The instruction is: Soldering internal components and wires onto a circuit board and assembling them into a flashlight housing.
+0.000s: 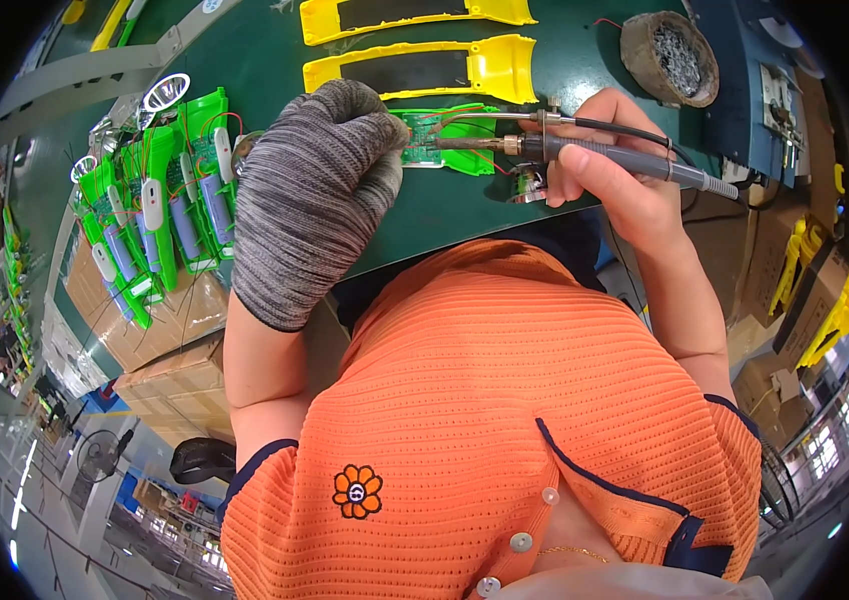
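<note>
My left hand (309, 205), in a grey striped knit glove, is closed over the left end of a green plastic housing (471, 161). Its thumb and forefinger meet at the edge of the small circuit board (418, 150) inside; what lies under the palm is hidden. Bare fingers of my right hand (624, 195) wrap round the grey handle of a soldering iron (599, 158), with a thin metal tube (504, 117) clamped alongside. The iron's tip points left and reaches over the board. Thin red wires run along the housing. A shiny round reflector (528, 184) sits below the iron.
Several green housings with blue cells (184, 228) stand at the left. Two yellow shells (504, 68) lie beyond my hands. A round pot of grey scraps (679, 58) is at far right, beside a blue machine (749, 100). Cardboard boxes (176, 385) stand lower left.
</note>
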Available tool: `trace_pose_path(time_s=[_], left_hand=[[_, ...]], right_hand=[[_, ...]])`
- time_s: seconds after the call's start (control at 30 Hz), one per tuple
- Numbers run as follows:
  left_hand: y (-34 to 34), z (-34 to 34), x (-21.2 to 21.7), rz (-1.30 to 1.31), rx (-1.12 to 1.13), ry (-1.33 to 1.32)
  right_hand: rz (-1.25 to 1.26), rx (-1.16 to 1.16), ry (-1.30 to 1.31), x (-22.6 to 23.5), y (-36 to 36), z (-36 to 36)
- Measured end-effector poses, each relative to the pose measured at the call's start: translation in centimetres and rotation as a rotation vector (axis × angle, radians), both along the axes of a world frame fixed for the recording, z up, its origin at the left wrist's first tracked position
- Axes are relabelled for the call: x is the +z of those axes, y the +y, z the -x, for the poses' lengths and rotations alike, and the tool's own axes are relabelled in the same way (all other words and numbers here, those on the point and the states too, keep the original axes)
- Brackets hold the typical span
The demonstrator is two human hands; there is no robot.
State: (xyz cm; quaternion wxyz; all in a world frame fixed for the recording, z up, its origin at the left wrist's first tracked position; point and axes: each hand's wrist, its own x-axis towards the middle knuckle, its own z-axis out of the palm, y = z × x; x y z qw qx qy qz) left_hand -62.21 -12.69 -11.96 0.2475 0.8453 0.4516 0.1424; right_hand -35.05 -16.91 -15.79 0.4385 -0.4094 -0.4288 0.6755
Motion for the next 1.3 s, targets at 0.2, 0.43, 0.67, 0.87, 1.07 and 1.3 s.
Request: trace_pose_path(time_s=[0.2, 0.43, 0.67, 0.87, 1.07, 1.3], left_hand=[[-0.1, -0.4, 0.0, -0.011, 0.035, -0.016], [-0.2, -0.4, -0.2, -0.024, 0.054, -0.026], [-0.2, -0.6, 0.2, -0.023, 0.057, -0.001], [-0.1, -0.4, 0.2, -0.009, 0.049, 0.009], [0.0, -0.5, 0.2, -0.018, 0.038, 0.009], [0.0, -1.1, 0.1, -0.060, 0.049, -0.046]], right_hand=[[-0.008, 0.006, -0.006, 0.0, 0.0, 0.0], [0.013, -0.004, -0.025, 0.2, 0.0, 0.1], [0.007, -0.009, -0.055, 0.5, 0.0, 0.4], [0.022, -0.015, -0.067, 0.4, 0.1, 0.5], [0.028, -0.096, 0.106, -0.6, -0.2, -0.6], [-0.170, -0.285, 0.114, 1.1, -1.7, -2.9]])
